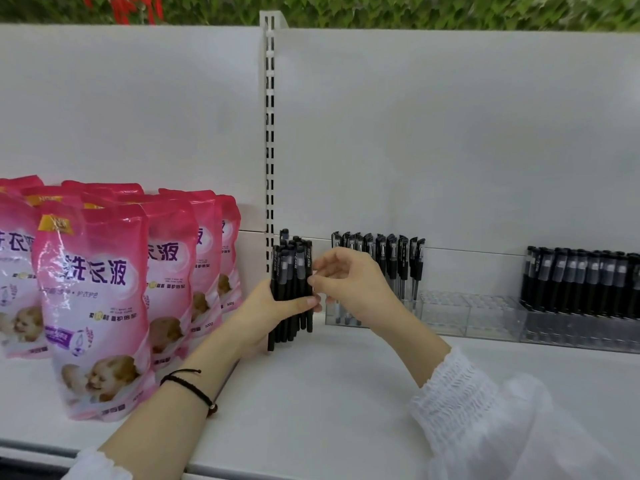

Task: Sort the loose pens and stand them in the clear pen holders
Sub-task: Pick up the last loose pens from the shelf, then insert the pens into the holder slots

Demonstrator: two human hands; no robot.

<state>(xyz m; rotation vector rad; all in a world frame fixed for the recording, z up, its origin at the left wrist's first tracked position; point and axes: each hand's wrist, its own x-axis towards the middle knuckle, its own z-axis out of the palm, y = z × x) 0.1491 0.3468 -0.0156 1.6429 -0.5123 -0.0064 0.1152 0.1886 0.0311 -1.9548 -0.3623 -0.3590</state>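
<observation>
Shelf (329,393), white and wide, runs across the whole view, with a white back panel (450,150) behind it and a slotted upright (269,133) dividing the panel near the middle. Pouches (93,299), pink and printed with a baby picture, stand in a cluster on the left of the shelf, several deep.

Holders (485,315) of clear plastic sit in a row along the far right of the shelf, against the panel. The leftmost section has a row of black pens (381,258) standing in it; the far-right section holds a denser row (581,282); the middle sections show only their grid of slots.

Left hand (273,313) grips a bundle (292,289) of black pens upright, just left of the holders, fingers wrapped round its lower half (the pen ends rest on or just above the shelf; I cannot tell which). A black cord bracelet (194,389) circles that wrist.

Right hand (349,282) is at the bundle's right side, thumb and forefinger drawn close together against the pens there; whether they actually pinch one is not clear. A white textured sleeve (460,396) covers that forearm.
</observation>
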